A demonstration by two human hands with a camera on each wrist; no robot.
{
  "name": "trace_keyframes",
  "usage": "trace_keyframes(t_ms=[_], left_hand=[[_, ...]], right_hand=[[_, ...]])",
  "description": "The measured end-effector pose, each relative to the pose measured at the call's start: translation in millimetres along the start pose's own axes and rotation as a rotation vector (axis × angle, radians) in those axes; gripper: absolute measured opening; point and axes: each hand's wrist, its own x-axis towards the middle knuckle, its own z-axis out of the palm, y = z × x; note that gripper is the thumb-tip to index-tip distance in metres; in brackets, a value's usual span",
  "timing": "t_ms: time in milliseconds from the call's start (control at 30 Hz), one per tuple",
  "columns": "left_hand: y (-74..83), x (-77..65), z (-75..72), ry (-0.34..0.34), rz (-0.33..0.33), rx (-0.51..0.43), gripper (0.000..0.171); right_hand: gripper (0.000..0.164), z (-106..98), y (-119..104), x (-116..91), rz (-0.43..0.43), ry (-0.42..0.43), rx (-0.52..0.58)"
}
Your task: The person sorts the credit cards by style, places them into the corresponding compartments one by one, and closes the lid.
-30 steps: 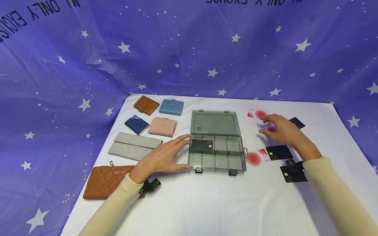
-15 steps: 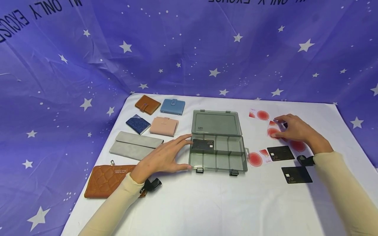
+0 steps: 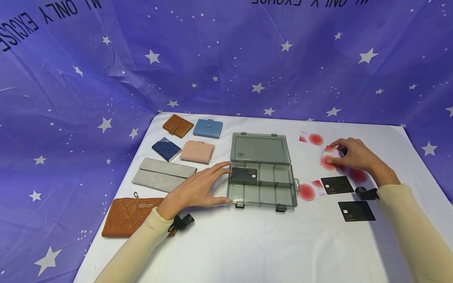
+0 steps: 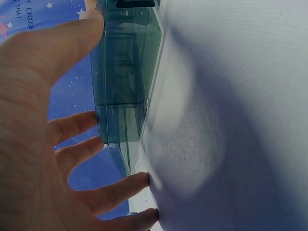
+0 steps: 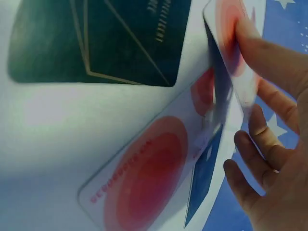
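My right hand pinches a white card with red circles between thumb and fingers. In the right wrist view that card is tipped up off the table, its lower part above another red-circle card. On the left, my left hand touches the left side of a clear grey compartment box, thumb near its front corner and fingers straight. The box's lid lies folded back. A black VIP card lies in a back left compartment. In the left wrist view, thumb and fingertips meet the box wall.
Two black VIP cards and more red-circle cards lie right of the box. Left of it are a blue wallet, a pink wallet, a brown wallet, a navy card holder, a grey pouch and a quilted brown purse.
My right hand has moved right and slightly down to a red-circle card, gripped it and tilted it up from the table. My left hand stays at the box.
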Motion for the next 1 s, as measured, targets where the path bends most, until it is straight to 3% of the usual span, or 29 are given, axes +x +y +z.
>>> trace_keyframes(t_ms=[267, 633, 867, 1000], left_hand=[[0.6, 0.5, -1.8, 0.001, -0.001, -0.004, 0.087], [-0.8, -0.5, -0.6, 0.003, 0.001, 0.0, 0.087], [0.1, -0.1, -0.6, 0.005, -0.004, 0.008, 0.087], [0.8, 1.2, 0.3, 0.012, -0.001, 0.008, 0.087]], right_hand=[[0.049, -13.1, -2.5, -12.7, 0.048, 0.068, 0.064], [0.033, -9.6, -19.4, -35.8, -0.002, 0.238, 0.161], [0.033, -1.4, -47.7, -48.5, -0.014, 0.344, 0.272], [0.033, 4.7, -69.0, -53.3, -0.039, 0.386, 0.282]])
